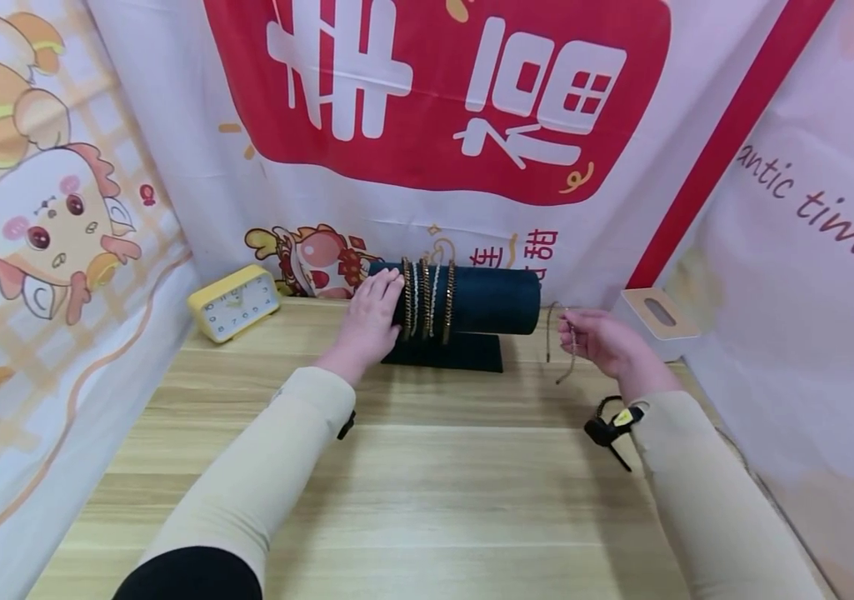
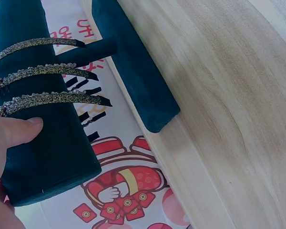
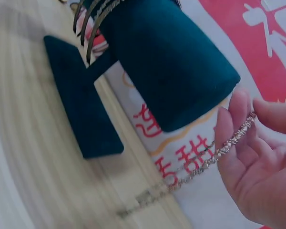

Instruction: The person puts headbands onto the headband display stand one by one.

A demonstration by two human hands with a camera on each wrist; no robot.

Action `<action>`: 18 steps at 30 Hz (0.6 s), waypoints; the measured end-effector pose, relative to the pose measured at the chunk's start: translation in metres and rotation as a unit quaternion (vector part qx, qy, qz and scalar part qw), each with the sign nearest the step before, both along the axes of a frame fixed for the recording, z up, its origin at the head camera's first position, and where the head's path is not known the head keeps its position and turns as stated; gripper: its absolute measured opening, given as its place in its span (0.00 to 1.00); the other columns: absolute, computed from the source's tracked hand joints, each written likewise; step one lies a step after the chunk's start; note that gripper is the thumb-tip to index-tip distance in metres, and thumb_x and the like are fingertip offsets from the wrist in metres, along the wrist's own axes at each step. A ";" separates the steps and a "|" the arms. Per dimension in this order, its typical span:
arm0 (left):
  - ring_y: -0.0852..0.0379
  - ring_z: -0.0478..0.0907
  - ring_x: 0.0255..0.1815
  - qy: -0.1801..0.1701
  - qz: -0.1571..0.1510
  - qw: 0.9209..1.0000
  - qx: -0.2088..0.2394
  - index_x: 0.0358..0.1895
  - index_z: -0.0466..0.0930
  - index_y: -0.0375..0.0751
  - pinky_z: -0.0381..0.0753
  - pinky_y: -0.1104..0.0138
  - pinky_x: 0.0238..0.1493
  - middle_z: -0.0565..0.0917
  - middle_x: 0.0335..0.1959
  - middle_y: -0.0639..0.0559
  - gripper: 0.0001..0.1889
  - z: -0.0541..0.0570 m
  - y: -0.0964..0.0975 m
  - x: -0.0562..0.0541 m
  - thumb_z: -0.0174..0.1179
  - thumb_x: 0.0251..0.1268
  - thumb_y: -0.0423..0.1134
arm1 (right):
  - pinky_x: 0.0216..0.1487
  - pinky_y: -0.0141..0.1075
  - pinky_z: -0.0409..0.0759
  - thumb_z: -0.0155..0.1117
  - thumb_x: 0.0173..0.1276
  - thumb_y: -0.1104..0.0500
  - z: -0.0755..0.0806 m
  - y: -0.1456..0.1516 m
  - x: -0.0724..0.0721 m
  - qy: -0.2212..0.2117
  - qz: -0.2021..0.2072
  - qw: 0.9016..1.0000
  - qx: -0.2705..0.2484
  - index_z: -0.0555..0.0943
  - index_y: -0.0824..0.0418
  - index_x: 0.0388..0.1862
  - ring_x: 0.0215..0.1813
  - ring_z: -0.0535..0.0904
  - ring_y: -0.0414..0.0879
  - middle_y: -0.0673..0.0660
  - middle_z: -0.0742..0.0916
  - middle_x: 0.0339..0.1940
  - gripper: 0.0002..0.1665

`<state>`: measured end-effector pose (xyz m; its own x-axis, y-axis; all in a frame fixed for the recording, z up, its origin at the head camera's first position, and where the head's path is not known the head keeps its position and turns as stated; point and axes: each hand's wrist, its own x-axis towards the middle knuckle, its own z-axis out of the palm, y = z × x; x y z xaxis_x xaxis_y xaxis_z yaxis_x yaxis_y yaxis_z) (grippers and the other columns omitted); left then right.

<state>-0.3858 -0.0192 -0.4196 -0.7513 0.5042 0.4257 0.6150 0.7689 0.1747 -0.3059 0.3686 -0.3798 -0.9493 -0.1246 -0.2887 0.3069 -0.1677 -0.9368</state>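
A dark teal velvet display stand [image 1: 497, 302], a roll on a flat base, stands at the back of the table. Several gold and silver headbands [image 1: 427, 300] sit over the left half of its roll. My left hand [image 1: 376, 315] grips the roll's left end, the thumb on the velvet beside the nearest headband [image 2: 57, 99] in the left wrist view. Off the roll's right end, my right hand [image 1: 597, 340] pinches a glittering, beaded headband [image 3: 229, 143] at its curve. Its two ends hang down and left.
A yellow alarm clock [image 1: 235, 302] stands at the back left. Behind my right hand is a box with an oval opening [image 1: 659, 313]. The wooden table [image 1: 427, 492] runs up to a printed cloth [image 1: 434, 175] behind the stand.
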 end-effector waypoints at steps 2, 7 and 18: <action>0.43 0.52 0.76 0.000 0.001 1.000 0.002 0.71 0.61 0.35 0.45 0.55 0.76 0.60 0.74 0.39 0.38 0.000 0.000 0.000 0.69 0.59 0.35 | 0.44 0.35 0.84 0.50 0.79 0.61 0.005 -0.004 -0.002 -0.002 -0.031 0.999 -0.020 0.84 0.57 0.41 0.33 0.83 0.43 0.54 0.87 0.34 0.14; 0.43 0.52 0.76 -0.003 0.003 1.000 0.001 0.71 0.61 0.36 0.45 0.55 0.76 0.59 0.74 0.39 0.38 -0.001 -0.001 -0.001 0.69 0.59 0.35 | 0.38 0.32 0.83 0.55 0.77 0.59 0.015 -0.014 -0.010 -0.007 -0.102 0.991 -0.080 0.86 0.56 0.43 0.32 0.82 0.43 0.54 0.87 0.33 0.11; 0.44 0.52 0.76 -0.004 0.007 1.000 -0.009 0.71 0.61 0.35 0.43 0.57 0.76 0.60 0.74 0.39 0.38 0.000 0.000 -0.001 0.69 0.60 0.35 | 0.24 0.28 0.75 0.60 0.73 0.60 0.024 -0.033 -0.021 0.018 -0.159 0.975 -0.157 0.86 0.58 0.51 0.26 0.77 0.43 0.56 0.86 0.29 0.12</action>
<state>-0.3863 -0.0196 -0.4196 -0.7619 0.5011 0.4104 0.6028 0.7804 0.1661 -0.3269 0.3353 -0.3558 -0.9630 0.0997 -0.2504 0.1618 -0.5290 -0.8330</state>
